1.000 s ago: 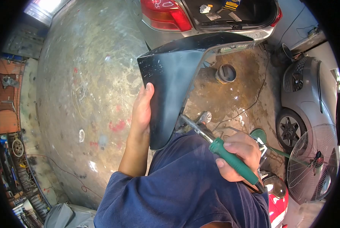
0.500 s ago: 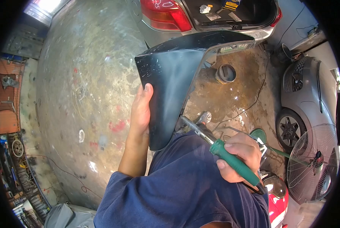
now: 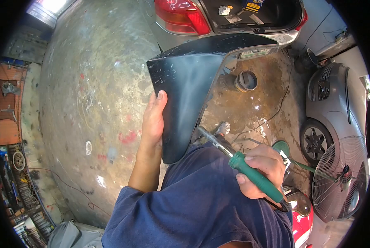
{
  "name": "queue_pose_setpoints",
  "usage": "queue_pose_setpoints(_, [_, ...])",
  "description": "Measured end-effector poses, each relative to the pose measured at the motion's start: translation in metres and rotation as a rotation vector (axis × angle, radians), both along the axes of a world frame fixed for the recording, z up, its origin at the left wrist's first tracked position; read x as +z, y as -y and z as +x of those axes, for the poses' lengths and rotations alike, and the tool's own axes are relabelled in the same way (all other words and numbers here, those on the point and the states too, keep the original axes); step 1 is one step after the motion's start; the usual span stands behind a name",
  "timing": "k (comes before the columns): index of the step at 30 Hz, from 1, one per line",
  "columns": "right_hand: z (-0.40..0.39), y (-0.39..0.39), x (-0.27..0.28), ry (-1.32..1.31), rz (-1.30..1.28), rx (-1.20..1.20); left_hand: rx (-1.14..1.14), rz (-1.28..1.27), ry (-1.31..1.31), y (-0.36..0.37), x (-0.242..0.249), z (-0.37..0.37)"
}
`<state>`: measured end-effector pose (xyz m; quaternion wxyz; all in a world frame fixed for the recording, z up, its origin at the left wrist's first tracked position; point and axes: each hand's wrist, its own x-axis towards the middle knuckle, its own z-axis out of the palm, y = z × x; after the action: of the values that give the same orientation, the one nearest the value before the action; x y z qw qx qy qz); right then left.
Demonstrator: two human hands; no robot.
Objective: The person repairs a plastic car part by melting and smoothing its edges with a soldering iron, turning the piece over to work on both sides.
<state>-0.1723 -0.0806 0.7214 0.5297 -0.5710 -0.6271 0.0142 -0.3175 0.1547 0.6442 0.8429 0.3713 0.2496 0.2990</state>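
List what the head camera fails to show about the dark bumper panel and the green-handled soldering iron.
- Green-handled soldering iron: tip hidden behind the dark plastic bumper panel.
- Panel's inner face: turned away.
- Left hand: fingers hidden behind the panel.
- Right hand: covers the mid handle.

The large dark curved plastic bumper panel (image 3: 189, 95) has a smooth, glossy painted face with a dusty sheen, and the left hand (image 3: 153, 120) grips its edge at about nine o'clock. The right hand (image 3: 261, 171) is closed around the green soldering iron (image 3: 251, 175), whose handle looks like matt plastic or rubber and whose shaft toward ten o'clock is bare, dulled metal. The navy blue cloth trousers (image 3: 201, 202) look soft and matt, the stained concrete floor (image 3: 90, 103) is rough and blotchy, and at four o'clock the round wire-grille fan (image 3: 337, 177) shows thin shiny metal.
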Motion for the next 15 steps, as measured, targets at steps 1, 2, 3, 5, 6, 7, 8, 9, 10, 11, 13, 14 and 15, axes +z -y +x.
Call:
queue_pose_setpoints(1, [-0.0003, -0.0006, 0.0002, -0.004, -0.001, 0.0, 0.002, 0.003, -0.003, -0.0006, -0.0005, -0.0004])
queue_pose_setpoints(2, [-0.0006, -0.0011, 0.0004, -0.008, -0.002, 0.001, 0.003, 0.005, -0.005, -0.0012, -0.0006, -0.0006])
queue_pose_setpoints(3, [-0.0008, -0.0017, 0.0006, -0.012, -0.003, 0.002, 0.004, 0.007, -0.007, -0.0018, -0.0007, -0.0009])
queue_pose_setpoints(5, [-0.0009, -0.0032, 0.0022, -0.007, -0.008, 0.002, 0.009, 0.009, -0.012, -0.0032, -0.0006, -0.0012])
queue_pose_setpoints(6, [-0.001, -0.0038, 0.0027, -0.004, -0.011, 0.001, 0.012, 0.009, -0.015, -0.0038, -0.0005, -0.0013])
queue_pose_setpoints(7, [-0.0011, -0.0043, 0.0022, -0.006, -0.007, 0.002, 0.019, 0.007, -0.019, -0.0036, -0.0004, -0.0016])
queue_pose_setpoints(8, [-0.0012, -0.0047, 0.0012, -0.009, -0.004, 0.002, 0.021, 0.004, -0.023, -0.0039, -0.0003, -0.0018])
queue_pose_setpoints(9, [-0.0013, -0.005, 0.0007, -0.011, -0.001, 0.003, 0.022, 0.001, -0.028, -0.0042, -0.0002, -0.002])
queue_pose_setpoints(10, [-0.0013, -0.0053, 0.0009, -0.011, -0.003, 0.003, 0.02, -0.002, -0.033, -0.005, -0.0002, -0.0021])
queue_pose_setpoints(11, [-0.0013, -0.0057, 0.001, -0.012, -0.005, 0.003, 0.019, -0.008, -0.033, -0.0052, 0.0004, -0.0021])
queue_pose_setpoints(13, [-0.0014, -0.0068, 0.0009, -0.011, -0.003, 0.001, 0.021, -0.02, -0.028, -0.0045, 0.0032, -0.0015])
queue_pose_setpoints(14, [-0.0013, -0.0075, 0.0005, -0.009, 0.002, -0.001, 0.021, -0.025, -0.025, -0.0042, 0.0047, -0.001])
queue_pose_setpoints(15, [-0.0014, -0.0083, 0.0001, -0.008, 0.006, -0.003, 0.022, -0.029, -0.022, -0.0039, 0.0061, -0.0006])
